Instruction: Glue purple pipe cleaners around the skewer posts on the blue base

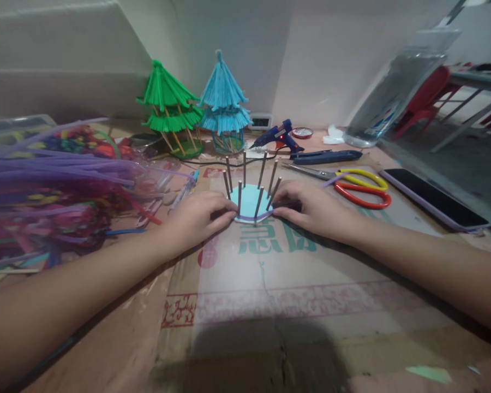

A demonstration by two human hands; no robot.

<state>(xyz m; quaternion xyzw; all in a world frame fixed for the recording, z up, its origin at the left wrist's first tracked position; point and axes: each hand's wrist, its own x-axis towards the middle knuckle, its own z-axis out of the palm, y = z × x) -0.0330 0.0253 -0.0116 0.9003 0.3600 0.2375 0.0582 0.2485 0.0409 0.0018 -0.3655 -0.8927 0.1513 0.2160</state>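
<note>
A pale blue base (249, 195) lies on the cardboard, with several thin brown sticks (239, 196) standing upright or slightly tilted around its rim. Along its near edge runs a purple pipe cleaner (249, 219), passing by the front sticks. My left hand (202, 214) is closed at the left side of the base, thumb and forefinger pinching the strip's left part. At the right side, my right hand (309, 206) pinches its other part close to a stick. Fingertips hide the exact ends of the strip.
Green (167, 103) and blue (223, 103) tiered models stand behind. A glue gun (276, 136), dark blue pliers-like tool (327, 157), scissors (362, 188) and phone (433, 199) lie right. Purple pipe cleaners (65, 172) pile up left; a clear plastic container (396, 93) leans back right.
</note>
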